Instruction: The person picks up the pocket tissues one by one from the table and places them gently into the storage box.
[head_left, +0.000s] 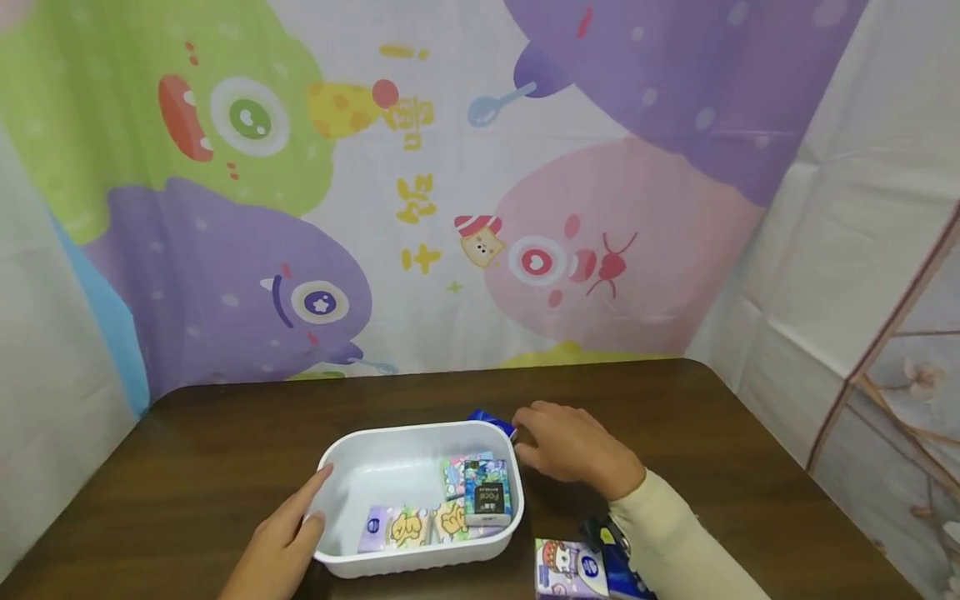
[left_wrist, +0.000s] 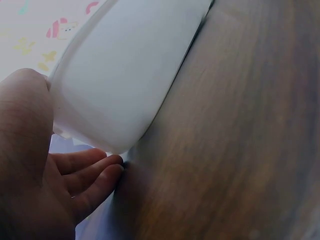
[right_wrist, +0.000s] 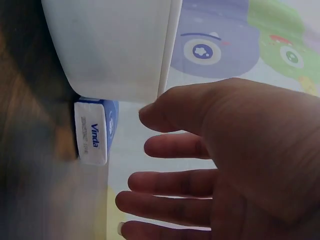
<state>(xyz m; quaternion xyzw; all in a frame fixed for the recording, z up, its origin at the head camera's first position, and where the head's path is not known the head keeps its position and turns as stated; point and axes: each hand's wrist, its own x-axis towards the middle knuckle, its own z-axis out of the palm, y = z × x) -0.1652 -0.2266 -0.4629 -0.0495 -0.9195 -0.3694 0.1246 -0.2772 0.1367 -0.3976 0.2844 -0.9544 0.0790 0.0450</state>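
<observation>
A white plastic tub stands on the table, my left hand at its left end. Thumb and forefinger hold the rim there; the other fingers lie outside, below it. Several small tissue packs lie inside: a purple one with a yellow bear and a blue-green one with a black label on top of others. Behind the far right corner is a blue Vinda tissue pack, partly hidden by the tub. My right hand is beside this pack, its fingers extended and apart from it in the right wrist view.
Right of the tub, near the front, lie a purple-and-white tissue pack and a dark blue pack, partly covered by the right forearm. A cartoon-printed cloth hangs behind the brown table, with pale cloths at both sides.
</observation>
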